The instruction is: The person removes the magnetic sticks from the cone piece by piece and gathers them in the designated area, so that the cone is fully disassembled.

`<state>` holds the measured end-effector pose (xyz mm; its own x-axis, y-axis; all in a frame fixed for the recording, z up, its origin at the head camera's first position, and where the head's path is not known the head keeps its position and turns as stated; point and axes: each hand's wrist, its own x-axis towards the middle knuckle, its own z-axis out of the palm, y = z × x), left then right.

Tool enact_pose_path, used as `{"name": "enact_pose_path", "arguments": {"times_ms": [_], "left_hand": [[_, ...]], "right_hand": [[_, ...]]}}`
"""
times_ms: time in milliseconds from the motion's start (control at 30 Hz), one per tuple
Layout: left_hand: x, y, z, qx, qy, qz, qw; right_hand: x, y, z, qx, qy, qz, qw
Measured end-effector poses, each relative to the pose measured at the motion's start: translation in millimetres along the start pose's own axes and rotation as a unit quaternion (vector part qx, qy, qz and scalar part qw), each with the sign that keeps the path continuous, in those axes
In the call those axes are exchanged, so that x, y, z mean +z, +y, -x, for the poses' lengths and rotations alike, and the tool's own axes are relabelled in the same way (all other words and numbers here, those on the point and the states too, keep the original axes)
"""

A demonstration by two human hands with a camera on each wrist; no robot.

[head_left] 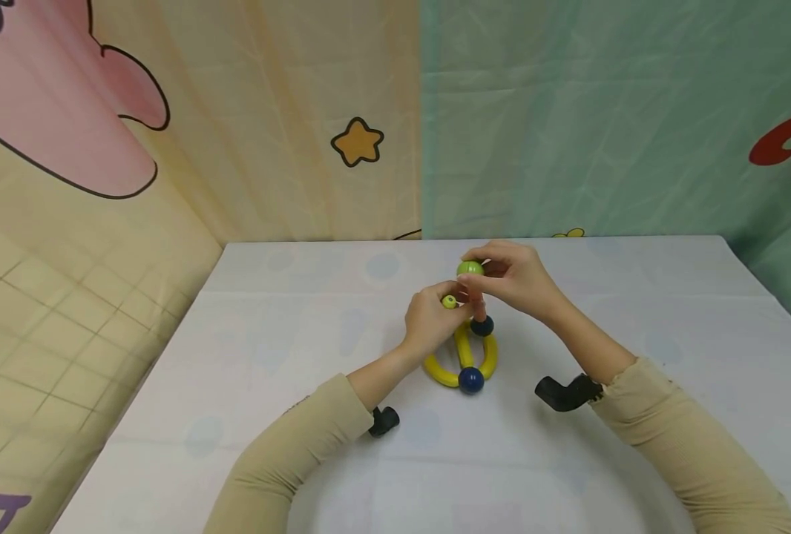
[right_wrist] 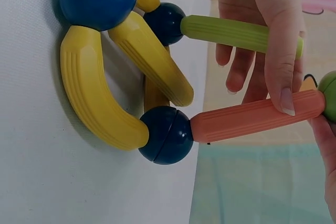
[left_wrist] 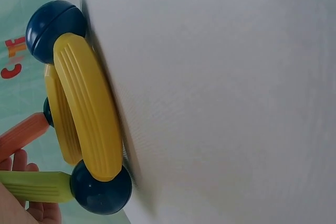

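A magnetic stick-and-ball frame of curved yellow rods (right_wrist: 94,93) and navy balls (right_wrist: 167,135) lies on the table, with a straighter yellow rod (head_left: 464,345) leaning across it. An orange rod (right_wrist: 257,116) and a light green rod (right_wrist: 226,32) stand up from two of the balls. My left hand (head_left: 430,320) pinches the orange rod, its thumb along it; the green rod passes between this hand's thumb and fingers. At the orange rod's top, my right hand (head_left: 519,282) holds a green ball (head_left: 470,268) between thumb and fingers, ball against the rod's end.
The white table (head_left: 289,334) runs back to a printed curtain (head_left: 569,111). Black wrist mounts (head_left: 562,393) stick out from both sleeves, low over the table near the frame.
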<state>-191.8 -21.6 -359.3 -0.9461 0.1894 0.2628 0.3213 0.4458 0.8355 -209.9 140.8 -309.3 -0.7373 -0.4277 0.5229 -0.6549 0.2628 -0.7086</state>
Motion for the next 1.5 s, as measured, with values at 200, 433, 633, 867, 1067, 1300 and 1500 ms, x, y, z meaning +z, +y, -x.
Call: {"name": "enact_pose_path", "arguments": {"times_ms": [200, 433, 633, 867, 1067, 1300, 1500], "left_hand": [[2.6, -0.2, 1.7, -0.004, 0.002, -0.006, 1.0], [5.6, -2.8, 4.7, -0.018, 0.008, -0.004, 0.9998], [4.5, -0.7, 3.1, -0.011, 0.007, -0.012, 0.9998], [2.9, 0.7, 1.7, -0.018, -0.005, -0.02, 0.9996], [2.9, 0.6, 1.9, -0.024, -0.005, -0.017, 0.9996], [3.0, -0.3, 3.4, -0.026, -0.013, -0.008, 0.9996], [2.8, -0.2, 4.6, -0.031, -0.015, -0.004, 0.9994]], "right_hand": [[-3, -19, 2, 0.016, -0.002, -0.023, 1.0], [-7, -9, -5, 0.06, 0.047, -0.087, 0.993], [-13, -7, -8, 0.058, 0.062, -0.111, 0.99], [-22, -5, -2, 0.074, 0.083, -0.113, 0.987], [-31, 0, 4, 0.084, 0.086, -0.103, 0.987], [-42, 7, 15, 0.098, 0.094, -0.092, 0.987], [-53, 13, 26, 0.121, 0.102, -0.069, 0.985]]}}
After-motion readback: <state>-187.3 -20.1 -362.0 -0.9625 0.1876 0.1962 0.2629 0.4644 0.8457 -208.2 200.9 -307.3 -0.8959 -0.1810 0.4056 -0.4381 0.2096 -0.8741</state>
